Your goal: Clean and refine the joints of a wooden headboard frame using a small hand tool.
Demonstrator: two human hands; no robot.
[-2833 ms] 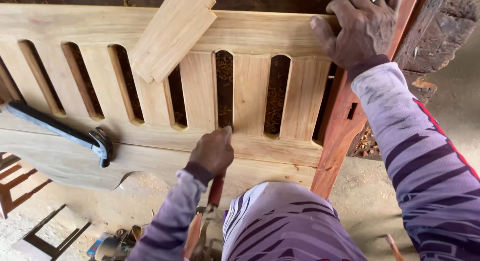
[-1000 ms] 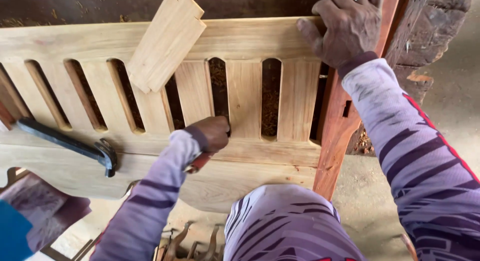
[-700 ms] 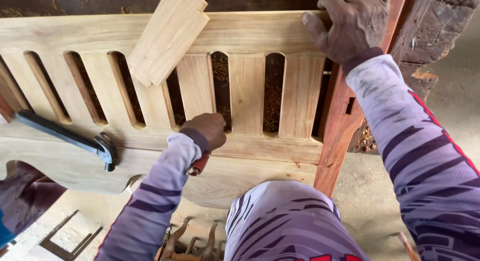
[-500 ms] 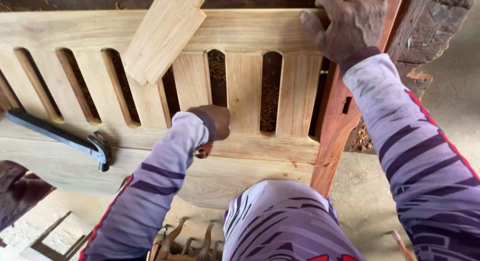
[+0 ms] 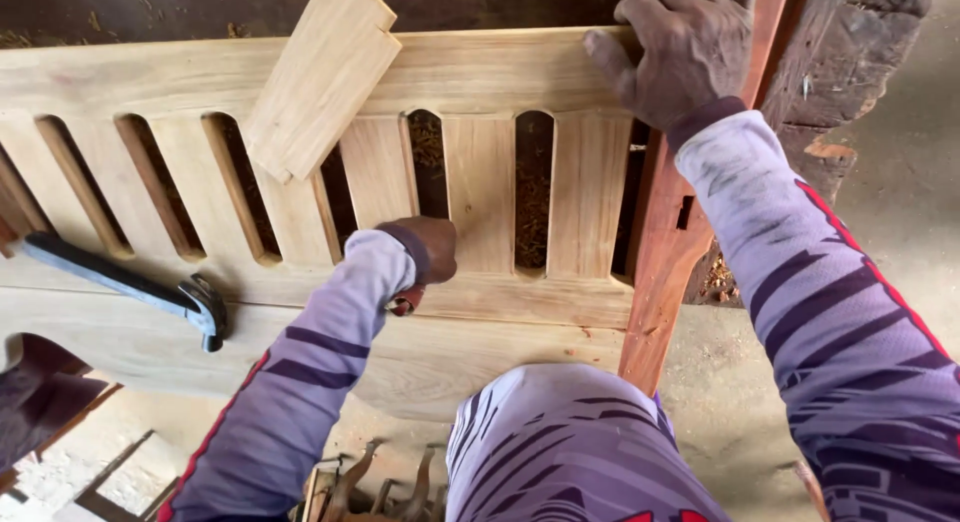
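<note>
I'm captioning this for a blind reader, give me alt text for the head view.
A person's left hand grips a red-handled tool against a slatted wooden panel, while the right hand holds its top rail. A hammer and loose board lie on the panel.

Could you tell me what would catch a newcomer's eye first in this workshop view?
Most striking is the pale slatted wooden panel filling the middle, with a loose board lying askew across its top rail. The right hand grips the panel's upper right corner by the reddish post, while the left hand presses a red-handled tool against a slat. A dark hammer rests at left.
</note>
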